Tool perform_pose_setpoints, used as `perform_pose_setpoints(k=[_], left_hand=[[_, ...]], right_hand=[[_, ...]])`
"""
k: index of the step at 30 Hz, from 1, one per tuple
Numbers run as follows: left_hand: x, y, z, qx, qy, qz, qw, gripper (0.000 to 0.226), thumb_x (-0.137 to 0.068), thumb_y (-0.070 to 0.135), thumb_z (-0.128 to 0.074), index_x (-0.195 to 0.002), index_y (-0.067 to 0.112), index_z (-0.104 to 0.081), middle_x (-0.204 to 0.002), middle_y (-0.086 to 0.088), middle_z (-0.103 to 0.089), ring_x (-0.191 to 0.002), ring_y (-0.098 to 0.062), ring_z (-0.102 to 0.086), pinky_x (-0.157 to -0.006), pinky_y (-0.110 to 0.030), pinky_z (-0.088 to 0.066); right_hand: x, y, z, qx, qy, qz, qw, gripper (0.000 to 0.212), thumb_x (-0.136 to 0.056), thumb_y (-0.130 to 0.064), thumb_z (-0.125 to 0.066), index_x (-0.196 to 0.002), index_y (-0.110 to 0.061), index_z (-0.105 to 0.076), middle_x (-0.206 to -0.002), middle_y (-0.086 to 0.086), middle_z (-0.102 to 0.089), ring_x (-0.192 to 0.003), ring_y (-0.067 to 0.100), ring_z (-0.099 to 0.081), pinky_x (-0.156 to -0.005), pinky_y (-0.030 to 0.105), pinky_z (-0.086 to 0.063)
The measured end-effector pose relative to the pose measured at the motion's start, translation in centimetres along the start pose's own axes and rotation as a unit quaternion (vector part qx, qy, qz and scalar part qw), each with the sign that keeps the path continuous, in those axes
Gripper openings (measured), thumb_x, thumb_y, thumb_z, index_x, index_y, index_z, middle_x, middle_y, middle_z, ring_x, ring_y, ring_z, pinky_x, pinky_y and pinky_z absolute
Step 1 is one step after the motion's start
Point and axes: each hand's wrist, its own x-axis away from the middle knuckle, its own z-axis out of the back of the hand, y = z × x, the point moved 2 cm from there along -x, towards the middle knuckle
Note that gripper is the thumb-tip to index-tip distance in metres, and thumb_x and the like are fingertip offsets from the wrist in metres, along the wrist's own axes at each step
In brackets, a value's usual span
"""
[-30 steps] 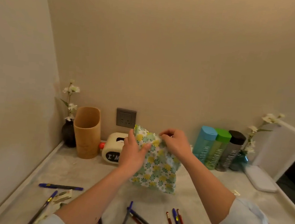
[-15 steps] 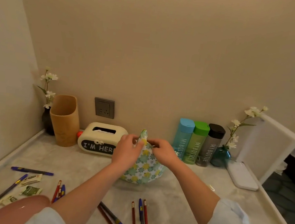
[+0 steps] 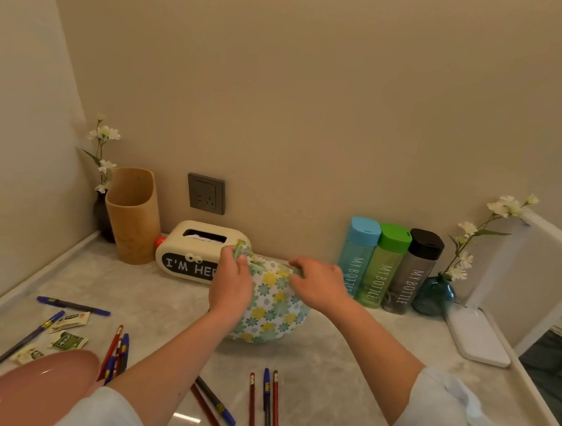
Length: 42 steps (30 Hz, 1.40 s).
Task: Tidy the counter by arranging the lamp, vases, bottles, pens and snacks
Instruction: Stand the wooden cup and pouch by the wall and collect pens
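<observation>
Both hands are working the top of the pouch (image 3: 274,314): the left hand (image 3: 232,286) is pinching the bunched tuft of cloth at its neck, fingers curled tight round it, and the right hand (image 3: 320,286) is gripping the far side of that same neck, fingers curled onto the fabric. The pouch is sitting plump on the surface (image 3: 345,354), between the tissue box (image 3: 187,255) and the bottles (image 3: 387,266) and just in front of both. It looks like the mouth is being drawn closed. To do it well, I'd say the hands should be pulling apart evenly and level, with the base planted, so the neck is cinching without the pouch rolling. The right wrist is passing very near the bottles, so the elbow wants room. Pens (image 3: 264,405) are lying scattered along the front, snack packets (image 3: 68,340) off to the left, all waiting their turn.
</observation>
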Motion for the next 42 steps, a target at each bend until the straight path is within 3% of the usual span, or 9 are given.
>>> perform_pose_setpoints(k=[4,8,13,18,21,25,30,35,42], left_hand=[[-1.4,-1.2,1.1,0.068,0.035,0.044,0.996,0.031,-0.103,0.029,-0.028,-0.123,0.011,-0.045,-0.106,-0.003,-0.053,-0.109,-0.03,-0.052,-0.086,-0.035,-0.038],[-2.4,-0.5,1.7,0.098,0.041,0.048,0.993,0.04,-0.103,0.028,-0.031,-0.132,0.005,-0.045,-0.133,-0.009,-0.051,-0.124,-0.029,-0.046,-0.105,-0.041,-0.036],[-3.5,2.1,1.6,0.14,0.049,0.022,0.989,0.037,-0.103,0.027,-0.034,-0.133,0.007,-0.044,-0.125,-0.007,-0.052,-0.118,-0.025,-0.048,-0.095,-0.034,-0.037],[-6.0,2.2,0.9,0.011,-0.016,0.005,1.0,0.023,-0.097,0.032,-0.048,-0.105,0.017,-0.063,-0.101,-0.001,-0.063,-0.094,-0.021,-0.057,-0.082,-0.037,-0.048],[-6.5,2.7,0.1,0.041,-0.034,-0.012,0.999,0.02,-0.098,0.027,-0.049,-0.1,0.015,-0.064,-0.091,0.0,-0.062,-0.088,-0.02,-0.058,-0.069,-0.03,-0.046],[-8.0,3.8,-0.9,0.129,-0.065,0.034,0.989,0.016,-0.099,0.022,-0.047,-0.099,0.014,-0.061,-0.091,-0.004,-0.062,-0.082,-0.019,-0.061,-0.081,-0.04,-0.056],[-9.9,4.1,-2.2,0.181,-0.109,0.074,0.975,0.016,-0.1,0.015,-0.046,-0.107,0.007,-0.057,-0.105,-0.01,-0.061,-0.093,-0.023,-0.063,-0.08,-0.035,-0.056],[-11.8,3.8,-3.1,0.209,-0.133,0.107,0.963,0.014,-0.1,0.013,-0.045,-0.107,0.007,-0.056,-0.108,-0.013,-0.061,-0.099,-0.027,-0.062,-0.081,-0.037,-0.055],[-13.0,3.6,-4.1,0.224,-0.106,0.086,0.965,0.011,-0.1,0.014,-0.045,-0.102,0.008,-0.054,-0.09,-0.003,-0.059,-0.086,-0.019,-0.061,-0.076,-0.033,-0.054]], right_hand=[[-0.3,-0.9,0.3,0.062,0.074,0.0,0.995,0.033,-0.089,-0.031,-0.044,-0.113,-0.021,-0.065,-0.114,0.0,-0.065,-0.11,0.024,-0.055,-0.095,0.04,-0.036],[-0.3,-0.6,1.3,0.084,0.103,0.015,0.991,0.028,-0.096,-0.023,-0.041,-0.105,-0.022,-0.068,-0.105,0.0,-0.07,-0.104,0.024,-0.06,-0.092,0.038,-0.036],[-0.8,-1.5,5.2,0.069,0.257,0.036,0.963,0.026,-0.098,-0.025,-0.044,-0.103,-0.023,-0.069,-0.095,-0.003,-0.07,-0.103,0.022,-0.051,-0.084,0.037,-0.032],[-1.6,0.3,6.6,0.095,0.246,0.006,0.965,0.025,-0.092,-0.016,-0.049,-0.1,-0.022,-0.073,-0.089,0.001,-0.068,-0.101,0.022,-0.051,-0.081,0.036,-0.033],[-2.0,1.4,6.8,0.076,0.264,-0.013,0.961,0.025,-0.093,-0.018,-0.049,-0.1,-0.018,-0.073,-0.088,0.005,-0.069,-0.1,0.024,-0.053,-0.073,0.034,-0.035],[-2.9,1.5,7.4,0.085,0.257,-0.017,0.963,0.026,-0.094,-0.019,-0.047,-0.101,-0.017,-0.072,-0.092,0.004,-0.071,-0.103,0.024,-0.054,-0.067,0.034,-0.038],[-4.6,1.7,7.5,0.059,0.234,-0.039,0.97,0.026,-0.096,-0.02,-0.043,-0.102,-0.018,-0.068,-0.102,0.002,-0.069,-0.105,0.024,-0.057,-0.072,0.037,-0.046],[-6.2,1.8,6.6,0.052,0.207,-0.064,0.975,0.025,-0.095,-0.019,-0.043,-0.101,-0.017,-0.068,-0.1,0.003,-0.069,-0.095,0.025,-0.062,-0.066,0.033,-0.043],[-8.1,2.5,6.8,0.027,0.191,-0.081,0.978,0.026,-0.096,-0.019,-0.043,-0.101,-0.014,-0.068,-0.098,0.005,-0.069,-0.09,0.026,-0.063,-0.067,0.033,-0.045]])
